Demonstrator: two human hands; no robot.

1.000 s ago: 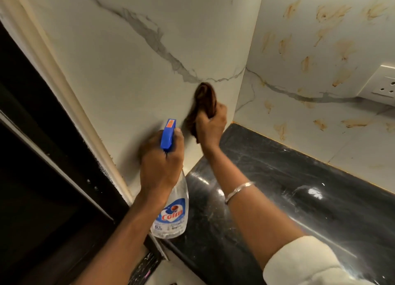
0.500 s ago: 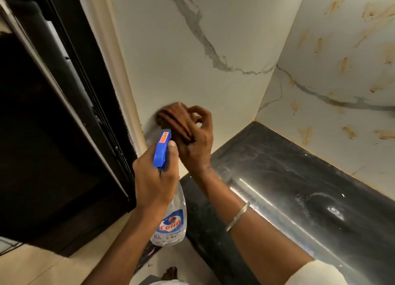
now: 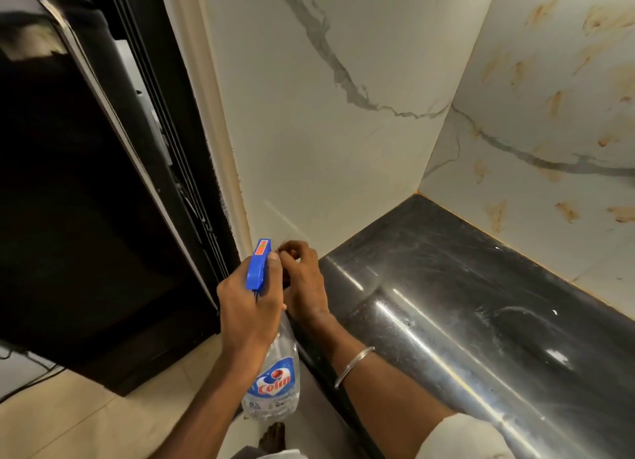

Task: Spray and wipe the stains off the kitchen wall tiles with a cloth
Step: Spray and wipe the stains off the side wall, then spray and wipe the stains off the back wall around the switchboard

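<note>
My left hand point(image 3: 247, 307) grips the neck of a clear spray bottle point(image 3: 271, 386) with a blue trigger head point(image 3: 258, 266), its nozzle towards the left wall tile point(image 3: 326, 149). Just behind the bottle, my right hand point(image 3: 305, 286) is low on that tile where it meets the counter, fingers curled. The brown cloth is hidden under that hand. The left tile looks white with a grey vein. Several orange-brown stains point(image 3: 553, 104) mark the back wall tile point(image 3: 536, 63) on the right.
A glossy black countertop point(image 3: 464, 304) runs along the back wall to the right. A tall dark appliance point(image 3: 86, 183) stands left of the cream wall edge point(image 3: 220, 132). Beige floor point(image 3: 86, 417) and a bare foot point(image 3: 273, 438) show below.
My right hand has wiped down the left tile with the cloth, from the grey vein to the bottom edge by the counter. My view has swung left and down. The bottle hand held steady.
</note>
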